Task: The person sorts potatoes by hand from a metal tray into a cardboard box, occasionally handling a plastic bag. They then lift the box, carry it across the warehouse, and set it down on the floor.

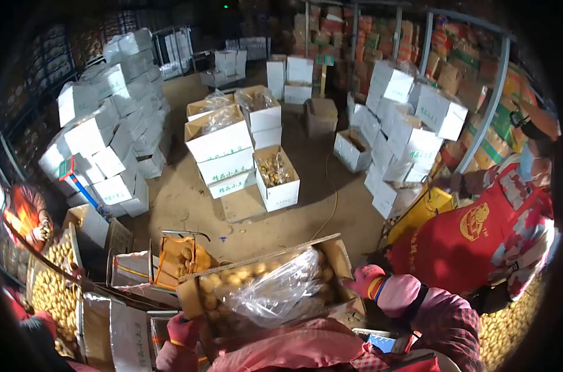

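A cardboard box (189,299) is held up in front of my body, slightly tilted. Potatoes (232,276) fill it, and a crumpled clear plastic bag (278,292) covers many of them. My left hand (183,330), in a pink glove, is closed at the box's near left corner. On the right end, my right hand (365,282), also in a pink glove, is closed against the box's side. Some fingers of both hands are hidden. Just beyond the box's left part hangs an orange bag-like container (181,255) with a few potatoes in it.
White boxes with potatoes (216,146) stand stacked mid-floor, with an open box (277,180) beside them. Taller box stacks rise at left (111,130) and right (399,130). A person in a red apron (455,242) is close at right; another person (24,214) handles potatoes at left.
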The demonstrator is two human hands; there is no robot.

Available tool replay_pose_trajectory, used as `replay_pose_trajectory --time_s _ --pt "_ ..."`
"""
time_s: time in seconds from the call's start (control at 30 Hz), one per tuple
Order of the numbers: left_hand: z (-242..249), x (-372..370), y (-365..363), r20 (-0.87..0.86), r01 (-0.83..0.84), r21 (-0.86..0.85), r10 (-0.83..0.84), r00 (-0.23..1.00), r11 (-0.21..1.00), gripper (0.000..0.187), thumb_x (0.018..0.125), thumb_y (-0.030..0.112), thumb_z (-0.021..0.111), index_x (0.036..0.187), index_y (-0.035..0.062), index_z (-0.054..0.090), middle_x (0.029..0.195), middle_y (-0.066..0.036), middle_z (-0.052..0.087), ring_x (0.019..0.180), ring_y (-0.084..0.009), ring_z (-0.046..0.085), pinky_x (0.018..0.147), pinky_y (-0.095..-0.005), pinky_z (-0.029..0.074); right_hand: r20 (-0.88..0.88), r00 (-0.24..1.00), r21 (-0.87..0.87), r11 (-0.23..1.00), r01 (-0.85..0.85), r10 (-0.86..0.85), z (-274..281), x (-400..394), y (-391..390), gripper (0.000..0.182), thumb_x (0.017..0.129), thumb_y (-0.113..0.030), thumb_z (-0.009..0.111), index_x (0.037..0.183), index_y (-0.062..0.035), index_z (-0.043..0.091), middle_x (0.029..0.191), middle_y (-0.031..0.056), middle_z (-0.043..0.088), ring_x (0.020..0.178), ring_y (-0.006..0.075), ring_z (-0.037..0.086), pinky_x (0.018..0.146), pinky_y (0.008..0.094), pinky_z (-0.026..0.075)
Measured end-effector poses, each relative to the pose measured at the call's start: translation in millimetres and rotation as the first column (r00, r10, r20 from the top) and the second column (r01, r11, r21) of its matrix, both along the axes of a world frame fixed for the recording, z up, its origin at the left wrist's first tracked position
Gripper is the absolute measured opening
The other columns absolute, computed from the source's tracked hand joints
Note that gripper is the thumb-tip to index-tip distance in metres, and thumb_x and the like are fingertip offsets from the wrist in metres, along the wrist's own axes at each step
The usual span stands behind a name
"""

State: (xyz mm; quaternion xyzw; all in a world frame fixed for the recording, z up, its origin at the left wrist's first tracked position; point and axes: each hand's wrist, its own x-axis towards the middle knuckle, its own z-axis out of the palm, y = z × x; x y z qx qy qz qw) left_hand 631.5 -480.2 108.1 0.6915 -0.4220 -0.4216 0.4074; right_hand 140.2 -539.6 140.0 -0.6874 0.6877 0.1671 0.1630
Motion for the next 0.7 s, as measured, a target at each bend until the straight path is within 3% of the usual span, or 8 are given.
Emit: replay_pose_trajectory --time_s 0.13,0.33,0.37,0.43,0.47,0.53,0.6,0.7 --pt "24 -49 -75 -0.043 0.069 0.011 -0.069 0.997 0.998 0.024 0.076 0.016 0.074 0.096 0.0015 0.071 0.085 0.0 0.068 0.074 -0.0075 0.059 0.065 -0.0256 0.048 0.028 0.995 0.052 0.994 0.094 -0.095 -23 -42 -53 0.071 0.087 -0.066 0.038 0.097 -0.0033 0.069 0.099 0.0194 0.068 0.096 0.034 0.064 0.083 0.043 0.049" --pt "-13 -70 -199 0.294 0.246 0.118 -0.27 0.917 0.962 0.026 0.078 0.02 0.073 0.097 0.0038 0.071 0.086 -0.004 0.07 0.077 -0.0101 0.062 0.068 -0.0297 0.051 0.171 0.947 -0.046 0.958 0.283 -0.272 -51 -85 -108 0.066 0.082 -0.068 0.043 0.086 -0.0079 0.071 0.084 0.0159 0.069 0.084 0.0338 0.066 0.074 0.0452 0.051" --pt "15 -95 -221 0.479 0.232 0.249 -0.328 0.815 0.94 0.026 0.078 0.021 0.072 0.099 0.0054 0.071 0.089 -0.006 0.071 0.079 -0.0102 0.063 0.072 -0.0307 0.052 0.172 0.943 -0.048 0.954 0.297 -0.285 -57 -90 -118 0.066 0.082 -0.068 0.043 0.086 -0.0079 0.071 0.084 0.0159 0.069 0.084 0.0338 0.066 0.074 0.0452 0.051" --pt "-11 -99 -269 0.455 0.298 0.262 -0.39 0.8 0.918 0.024 0.079 0.022 0.071 0.096 0.0061 0.071 0.088 -0.006 0.071 0.08 -0.0121 0.063 0.073 -0.032 0.052 0.164 0.955 -0.045 0.966 0.256 -0.246 -75 -109 -142 0.062 0.082 -0.066 0.044 0.083 -0.0103 0.071 0.079 0.0143 0.068 0.079 0.0317 0.066 0.07 0.0452 0.051" --pt "-38 -96 -296 0.435 0.337 0.269 -0.426 0.793 0.902 0.022 0.079 0.024 0.07 0.093 0.0068 0.072 0.088 -0.007 0.071 0.081 -0.014 0.064 0.074 -0.0333 0.052 0.143 0.965 -0.226 0.942 0.249 -0.221 -121 -121 -150 0.059 0.082 -0.065 0.045 0.079 -0.0118 0.071 0.077 0.0137 0.068 0.076 0.0301 0.067 0.068 0.0456 0.051" --pt "-68 -97 -345 0.37 0.367 0.264 -0.445 0.815 0.892 0.034 0.08 0.039 0.065 0.09 0.0066 0.072 0.087 -0.01 0.071 0.082 -0.0202 0.066 0.076 -0.036 0.052 0.201 0.938 -0.185 0.929 0.32 -0.283 -107 -128 -181 0.054 0.082 -0.06 0.047 0.075 -0.0108 0.069 0.076 0.0153 0.066 0.071 0.0345 0.065 0.063 0.0465 0.049" --pt "9 -160 -388 0.462 0.373 0.402 -0.537 0.706 0.836 0.05 0.077 0.054 0.06 0.089 0.0071 0.072 0.087 -0.015 0.07 0.086 -0.0258 0.067 0.079 -0.0361 0.051 0.155 0.908 -0.123 0.904 0.41 -0.39 -109 -137 -218 0.06 0.077 -0.066 0.048 0.081 -0.0115 0.071 0.081 0.0151 0.068 0.079 0.0335 0.066 0.067 0.0448 0.051" --pt "-77 -154 -490 0.603 0.486 0.294 -0.554 0.574 0.823 0.058 0.073 0.062 0.059 0.093 0.0091 0.072 0.09 -0.017 0.07 0.092 -0.0286 0.066 0.081 -0.0367 0.051 -0.067 0.973 -0.197 0.959 0.203 -0.219 -137 -178 -288 0.048 0.081 -0.053 0.049 0.09 -0.0121 0.072 0.087 0.0148 0.07 0.083 0.033 0.067 0.071 0.0447 0.052"
